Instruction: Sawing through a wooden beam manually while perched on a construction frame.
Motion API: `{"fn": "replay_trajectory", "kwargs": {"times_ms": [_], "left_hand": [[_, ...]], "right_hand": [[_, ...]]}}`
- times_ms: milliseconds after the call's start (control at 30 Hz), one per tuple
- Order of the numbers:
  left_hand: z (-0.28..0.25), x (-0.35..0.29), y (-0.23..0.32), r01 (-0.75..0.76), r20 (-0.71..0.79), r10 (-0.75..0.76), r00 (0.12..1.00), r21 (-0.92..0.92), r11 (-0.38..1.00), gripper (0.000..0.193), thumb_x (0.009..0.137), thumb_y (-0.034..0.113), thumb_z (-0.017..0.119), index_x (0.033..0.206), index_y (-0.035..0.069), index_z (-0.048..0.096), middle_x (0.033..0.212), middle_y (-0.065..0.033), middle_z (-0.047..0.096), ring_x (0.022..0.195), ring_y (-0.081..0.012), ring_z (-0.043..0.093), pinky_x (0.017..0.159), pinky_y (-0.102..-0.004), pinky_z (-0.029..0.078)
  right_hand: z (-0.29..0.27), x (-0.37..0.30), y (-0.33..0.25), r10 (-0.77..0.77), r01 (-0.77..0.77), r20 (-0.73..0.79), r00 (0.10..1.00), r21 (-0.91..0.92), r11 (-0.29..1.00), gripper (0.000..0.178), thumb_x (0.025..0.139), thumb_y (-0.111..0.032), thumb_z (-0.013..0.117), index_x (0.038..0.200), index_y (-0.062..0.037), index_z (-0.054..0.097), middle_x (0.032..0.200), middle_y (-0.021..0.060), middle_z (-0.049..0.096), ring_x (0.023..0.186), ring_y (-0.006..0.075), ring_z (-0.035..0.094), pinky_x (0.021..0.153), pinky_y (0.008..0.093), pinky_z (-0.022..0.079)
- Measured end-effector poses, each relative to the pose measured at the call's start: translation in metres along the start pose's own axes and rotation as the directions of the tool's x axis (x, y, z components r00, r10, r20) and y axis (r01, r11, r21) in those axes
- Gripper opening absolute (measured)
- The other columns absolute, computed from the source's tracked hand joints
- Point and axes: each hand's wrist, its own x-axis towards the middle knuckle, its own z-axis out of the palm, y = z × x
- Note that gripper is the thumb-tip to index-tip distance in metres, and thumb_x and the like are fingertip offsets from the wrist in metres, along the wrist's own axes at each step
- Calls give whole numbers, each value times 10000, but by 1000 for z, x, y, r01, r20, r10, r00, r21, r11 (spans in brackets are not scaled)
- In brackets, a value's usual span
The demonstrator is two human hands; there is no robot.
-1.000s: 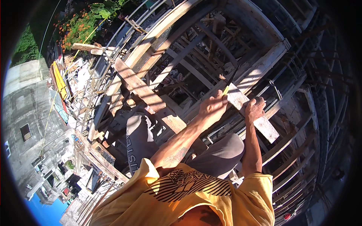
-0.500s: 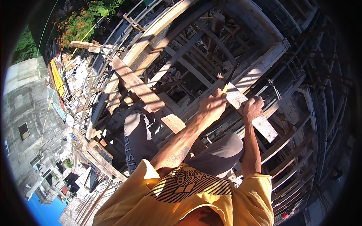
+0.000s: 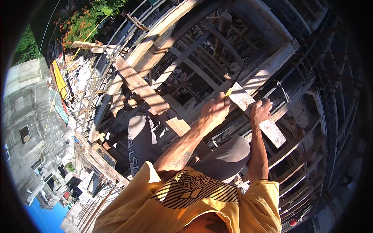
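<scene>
My left hand (image 3: pixel 216 110) is closed round the yellow handle of a handsaw (image 3: pixel 229 92). Its thin dark blade, seen nearly edge-on, points away from me across the far end of a short, pale wooden board (image 3: pixel 274 133). My right hand (image 3: pixel 260 111) grips this board near its middle, fingers curled over its edge. The board slants from far left to near right, above my right knee, over a timber beam. Where the blade meets the wood is too small to make out well.
A wider plank (image 3: pixel 142 86) crosses the framing on the left. Beyond my hands a timber frame (image 3: pixel 268 64) surrounds a deep opening with crossed struts. Steel bars (image 3: pixel 149 13) run along the far left edge, with a drop to buildings (image 3: pixel 25 105) below. Slats line the right side.
My left hand has drawn back toward me and slightly left with the saw, showing more of the board's far end. My right hand and the board stay in place.
</scene>
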Motion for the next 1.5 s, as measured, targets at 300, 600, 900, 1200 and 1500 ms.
{"fn": "replay_trajectory", "kwargs": {"times_ms": [300, 600, 900, 1200, 1500], "left_hand": [[-79, -125, 55, 406, 163, -394, 905, -48, 913, 249, 998, 263, 523, 1056, 21, 521, 757, -229, 672, 632, -429, 656, 528, -525, 516], [14, -4, -11, -155, -26, 155, 988, -5, 988, 176, 926, 157, 586, 1028, 14, 607, 987, -240, 613, 605, -304, 653, 501, -401, 541], [-65, -97, 55, 294, 104, -284, 953, -100, 951, 246, 1020, 270, 490, 1068, 32, 451, 565, -212, 605, 541, -415, 642, 463, -488, 509], [-26, -42, 56, 363, 215, -343, 914, -61, 930, 304, 1007, 241, 521, 1122, -41, 535, 803, -280, 650, 566, -402, 642, 482, -479, 514], [-81, -135, 75, 462, 208, -447, 870, -23, 887, 230, 965, 280, 560, 1025, 66, 499, 626, -188, 622, 575, -414, 635, 532, -511, 517]], "right_hand": [[-13, -3, 31, -51, 51, -14, 999, -27, 998, 420, 926, -301, 501, 1274, -70, 543, 1197, 146, 582, 1087, 310, 566, 930, 463, 355], [-10, -10, -9, -22, 21, 18, 1000, 33, 999, 459, 881, -275, 503, 1271, -35, 548, 1142, 172, 580, 1070, 336, 565, 949, 443, 363], [-25, -1, 28, 16, -16, 16, 1000, -9, 1000, 431, 917, -290, 479, 1280, -65, 540, 1213, 164, 576, 1119, 331, 559, 970, 467, 350], [-18, 0, 32, 42, -43, -20, 999, -51, 998, 466, 883, -272, 517, 1280, -28, 541, 1169, 179, 576, 1078, 333, 567, 962, 442, 354], [-14, -10, 4, -84, 84, -25, 996, -13, 996, 444, 892, -268, 526, 1274, -42, 536, 1144, 162, 579, 1053, 320, 576, 935, 456, 350]]}}
